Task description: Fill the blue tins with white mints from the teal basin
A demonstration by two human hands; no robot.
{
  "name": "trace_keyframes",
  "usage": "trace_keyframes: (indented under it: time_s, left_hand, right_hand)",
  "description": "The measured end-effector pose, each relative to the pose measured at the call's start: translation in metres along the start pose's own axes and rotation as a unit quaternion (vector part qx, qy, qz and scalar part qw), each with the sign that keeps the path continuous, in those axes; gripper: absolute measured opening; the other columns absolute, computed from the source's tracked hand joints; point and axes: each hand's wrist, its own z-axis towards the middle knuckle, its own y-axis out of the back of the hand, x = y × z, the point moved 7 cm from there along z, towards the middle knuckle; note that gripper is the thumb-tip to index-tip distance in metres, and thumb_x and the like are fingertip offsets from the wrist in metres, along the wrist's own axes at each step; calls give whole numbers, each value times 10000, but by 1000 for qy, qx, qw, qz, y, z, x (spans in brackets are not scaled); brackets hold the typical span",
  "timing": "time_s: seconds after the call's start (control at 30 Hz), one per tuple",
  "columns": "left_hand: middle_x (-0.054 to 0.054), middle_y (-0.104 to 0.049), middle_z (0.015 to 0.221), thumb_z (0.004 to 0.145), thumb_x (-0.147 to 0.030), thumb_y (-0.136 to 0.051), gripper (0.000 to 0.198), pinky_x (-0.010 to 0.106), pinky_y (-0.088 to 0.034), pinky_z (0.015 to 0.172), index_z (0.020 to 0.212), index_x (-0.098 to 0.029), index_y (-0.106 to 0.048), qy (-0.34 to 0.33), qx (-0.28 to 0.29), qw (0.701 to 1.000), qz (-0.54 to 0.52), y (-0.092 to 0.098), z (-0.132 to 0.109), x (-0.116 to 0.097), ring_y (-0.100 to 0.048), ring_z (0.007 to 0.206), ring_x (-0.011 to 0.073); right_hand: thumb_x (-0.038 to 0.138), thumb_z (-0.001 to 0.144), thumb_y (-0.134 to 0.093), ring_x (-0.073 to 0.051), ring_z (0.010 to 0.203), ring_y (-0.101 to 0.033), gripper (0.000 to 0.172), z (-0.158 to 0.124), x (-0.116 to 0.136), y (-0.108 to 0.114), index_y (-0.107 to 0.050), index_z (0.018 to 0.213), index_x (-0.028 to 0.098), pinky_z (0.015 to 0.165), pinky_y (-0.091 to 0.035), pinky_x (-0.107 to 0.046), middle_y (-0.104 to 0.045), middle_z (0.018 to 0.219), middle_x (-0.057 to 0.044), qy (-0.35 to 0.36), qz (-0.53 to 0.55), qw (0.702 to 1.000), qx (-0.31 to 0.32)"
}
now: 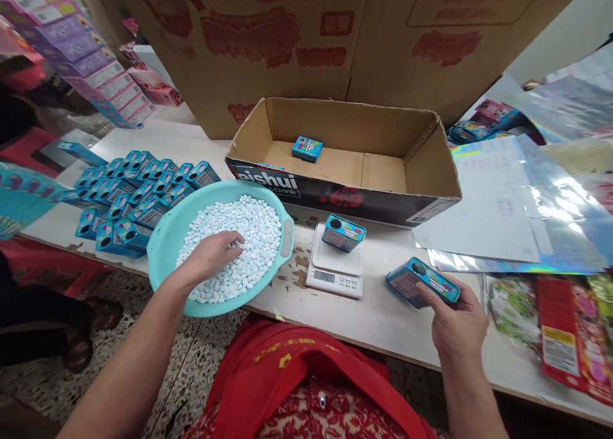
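Observation:
My left hand (218, 254) is over a turquoise basin (165, 247) of small white candies (253, 228). Its thumb and fingers are apart, with their tips at the candies, and no candy shows in its grasp. On the right, my right hand (460, 321) grips a blue printed box (421, 282) with a dark round spot on top, tilted above the table. Between the hands, a similar blue box (343, 232) stands on a white digital scale (335, 280) whose display is lit but hard to read.
Behind the scale sits an open cardboard tray (373, 199) with a blue box (307, 149) inside. Several more blue boxes (138, 196) stand in rows at left. A large carton (306, 43) rises behind. Shiny sheets (488, 209) and red packaging (560, 330) lie at right.

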Motion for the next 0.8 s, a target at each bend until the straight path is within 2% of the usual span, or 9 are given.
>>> trace_keyframes:
  time_s: [0.13, 0.33, 0.47, 0.57, 0.63, 0.8]
  left_hand:
    - [29, -692, 747, 698, -444, -518, 279, 283, -389, 608, 799, -242, -682, 10, -10, 999, -40, 0, -1, -3, -583, 653, 216]
    - [41, -722, 899, 656, -427, -563, 248, 291, -429, 712, 774, -255, -696, 12, -11, 998, -68, 1, -6, -1, -631, 836, 255]
    - [21, -677, 687, 648, -392, -585, 167, 267, -395, 595, 653, -253, -678, 9, 15, 998, -63, 1, -6, 3, -577, 652, 208]
    - [23, -621, 597, 627, -404, -647, 178, 244, -365, 522, 630, -232, -690, 42, 16, 986, -159, 3, -8, 14, -499, 548, 161]
    - [35, -607, 602, 583, -406, -722, 210, 230, -371, 494, 645, -206, -704, 75, -12, 957, -280, 8, -12, 24, -484, 527, 139]
    - [51, -641, 756, 536, -349, -813, 289, 193, -392, 498, 765, -206, -709, 104, -126, 829, -534, 36, -25, 38, -545, 586, 118]
  right_hand:
    - [439, 443, -871, -214, 740, -615, 565, -2, -12, -5, -662, 891, 166, 698, -541, -394, -660, 818, -35, -10, -1, 1000, -18]
    - [449, 451, -861, -217, 762, -614, 583, -1, -17, -12, -653, 914, 163, 737, -534, -410, -664, 838, -39, -6, 5, 1000, -15]
    - [472, 460, -854, -239, 778, -619, 594, -5, -18, -11, -651, 923, 160, 755, -531, -436, -652, 833, -37, -5, -15, 1000, -14]
    - [520, 472, -841, -289, 836, -625, 602, -11, -17, -9, -664, 943, 189, 820, -515, -501, -655, 872, -52, -8, -46, 999, -23]
    - [541, 489, -838, -322, 884, -624, 563, -14, -16, -8, -677, 938, 242, 870, -488, -522, -661, 907, -72, -12, -63, 998, -27]
    - [555, 509, -854, -372, 949, -613, 471, -14, -10, -10, -688, 884, 323, 903, -432, -536, -658, 925, -126, -37, -85, 995, -29]
